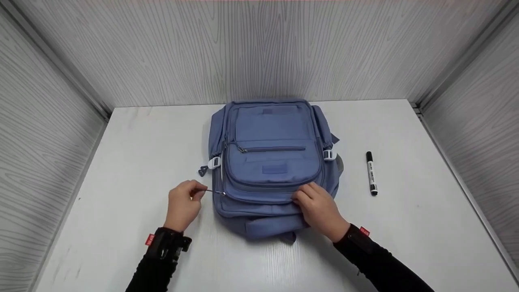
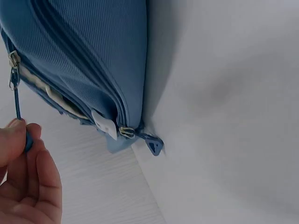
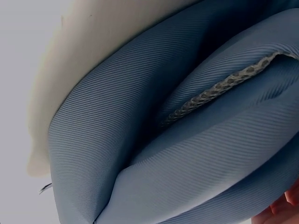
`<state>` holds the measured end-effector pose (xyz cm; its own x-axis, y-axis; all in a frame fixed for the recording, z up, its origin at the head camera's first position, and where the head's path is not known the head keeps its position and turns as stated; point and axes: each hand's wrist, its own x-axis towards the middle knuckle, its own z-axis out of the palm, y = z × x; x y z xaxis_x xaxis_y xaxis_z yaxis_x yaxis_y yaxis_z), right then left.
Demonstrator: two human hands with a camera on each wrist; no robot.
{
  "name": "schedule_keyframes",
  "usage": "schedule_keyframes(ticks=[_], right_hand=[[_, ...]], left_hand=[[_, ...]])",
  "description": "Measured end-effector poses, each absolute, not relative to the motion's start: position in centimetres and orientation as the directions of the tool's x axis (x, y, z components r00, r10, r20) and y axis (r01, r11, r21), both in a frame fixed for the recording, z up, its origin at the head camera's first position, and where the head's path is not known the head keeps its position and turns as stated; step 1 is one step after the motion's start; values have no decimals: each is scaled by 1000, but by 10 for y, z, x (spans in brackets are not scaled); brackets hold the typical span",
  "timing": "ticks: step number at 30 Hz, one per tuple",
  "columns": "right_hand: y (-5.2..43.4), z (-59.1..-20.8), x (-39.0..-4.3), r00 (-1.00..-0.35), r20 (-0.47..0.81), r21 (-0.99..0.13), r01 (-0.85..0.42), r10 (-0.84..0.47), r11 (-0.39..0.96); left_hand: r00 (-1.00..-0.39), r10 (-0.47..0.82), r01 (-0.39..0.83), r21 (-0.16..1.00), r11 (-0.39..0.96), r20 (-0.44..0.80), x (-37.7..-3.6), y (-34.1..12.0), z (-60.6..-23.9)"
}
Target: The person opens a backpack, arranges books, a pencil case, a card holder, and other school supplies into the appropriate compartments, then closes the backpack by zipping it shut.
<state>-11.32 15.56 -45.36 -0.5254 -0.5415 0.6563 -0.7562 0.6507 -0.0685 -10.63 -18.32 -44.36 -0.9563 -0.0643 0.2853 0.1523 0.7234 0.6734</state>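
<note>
A blue backpack (image 1: 277,125) lies flat on the white table, front side up. My left hand (image 1: 182,206) pinches the cord of a zipper pull (image 2: 17,102) at the bag's lower left side. In the left wrist view, part of that zipper is parted and a pale lining shows inside. My right hand (image 1: 320,209) grips the fabric at the lower right of the front, its fingertips partly hidden by the hand itself. Only a few fingers (image 3: 280,210) of it appear in the right wrist view, beside the blue fabric.
A black-and-white marker (image 1: 372,173) lies on the table (image 1: 417,235) right of the bag. Another zipper pull (image 2: 153,143) hangs off the bag's left side, by a white buckle (image 1: 214,163). Wood-grain panels (image 1: 259,48) stand behind and at both sides.
</note>
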Motion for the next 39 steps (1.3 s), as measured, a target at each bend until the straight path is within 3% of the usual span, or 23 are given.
schedule_keyframes(ticks=[11, 20, 34, 39], right_hand=[[161, -453, -113, -522, 667, -60, -748, -531, 661], [162, -454, -113, -509, 667, -37, -752, -544, 658], [158, -456, -114, -509, 658, -34, -756, -554, 654], [160, -456, -114, -518, 654, -36, -749, -552, 661]], left_hand=[[-985, -51, 73, 663, 745, 166, -184, -181, -425], [-964, -189, -24, 646, 763, 187, -234, -170, -428], [-901, -374, -153, 645, 748, 219, -275, -158, -438], [-903, -382, -179, 634, 752, 198, -280, -154, -436]])
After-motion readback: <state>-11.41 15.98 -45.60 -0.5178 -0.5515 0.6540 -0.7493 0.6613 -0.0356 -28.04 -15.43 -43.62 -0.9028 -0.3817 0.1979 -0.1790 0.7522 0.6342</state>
